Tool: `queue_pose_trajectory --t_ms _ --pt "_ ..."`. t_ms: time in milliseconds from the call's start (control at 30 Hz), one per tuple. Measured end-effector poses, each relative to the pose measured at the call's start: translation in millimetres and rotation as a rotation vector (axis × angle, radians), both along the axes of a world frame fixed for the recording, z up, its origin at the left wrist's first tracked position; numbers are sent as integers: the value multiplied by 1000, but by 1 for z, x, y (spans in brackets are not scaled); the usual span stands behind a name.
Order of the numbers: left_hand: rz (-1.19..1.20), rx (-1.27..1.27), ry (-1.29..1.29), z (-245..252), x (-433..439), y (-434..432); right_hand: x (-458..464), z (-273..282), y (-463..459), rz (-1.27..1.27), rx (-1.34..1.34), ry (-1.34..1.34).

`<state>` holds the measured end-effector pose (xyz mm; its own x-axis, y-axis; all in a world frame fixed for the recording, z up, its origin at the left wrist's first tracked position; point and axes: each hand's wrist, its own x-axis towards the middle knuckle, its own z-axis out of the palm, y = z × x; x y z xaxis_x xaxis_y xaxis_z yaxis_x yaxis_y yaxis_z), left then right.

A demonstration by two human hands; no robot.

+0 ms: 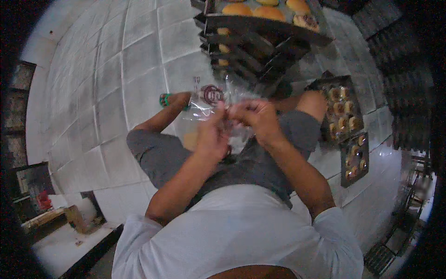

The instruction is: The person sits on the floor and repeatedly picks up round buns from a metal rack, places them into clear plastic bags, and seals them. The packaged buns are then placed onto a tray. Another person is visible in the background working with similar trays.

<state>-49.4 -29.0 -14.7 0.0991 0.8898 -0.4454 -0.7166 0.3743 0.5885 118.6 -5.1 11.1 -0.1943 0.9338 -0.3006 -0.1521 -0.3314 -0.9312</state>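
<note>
Both hands are close together above my lap, somewhat blurred. My left hand (212, 134) is closed on a clear plastic bag (205, 104) that bears a dark red print. Beside it, my right hand (256, 118) has bent fingers on the same crinkled plastic, near the bag's gathered part. Whether anything lies inside the bag cannot be told. Ahead of the hands, round golden buns (237, 9) sit on a dark baking tray (258, 24) at the top of a stack of trays.
On the tiled floor (143, 69) at the right lie a tray (359, 122) of wrapped buns and a smaller dark tray (360, 167) with more. Dark stacked racks (404, 90) stand at the far right. A white-topped table (76, 247) is at the lower left.
</note>
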Motion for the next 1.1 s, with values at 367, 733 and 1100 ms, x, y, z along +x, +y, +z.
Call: queue_pose_trajectory --t_ms 367,733,1100 --pt "17 71 443 18 -115 25 121 87 338 176 548 -1230" --pt "92 -165 299 -47 -126 2 71 77 379 748 654 -1463" --pt "85 -120 631 -46 -118 11 149 150 365 956 432 -1536"
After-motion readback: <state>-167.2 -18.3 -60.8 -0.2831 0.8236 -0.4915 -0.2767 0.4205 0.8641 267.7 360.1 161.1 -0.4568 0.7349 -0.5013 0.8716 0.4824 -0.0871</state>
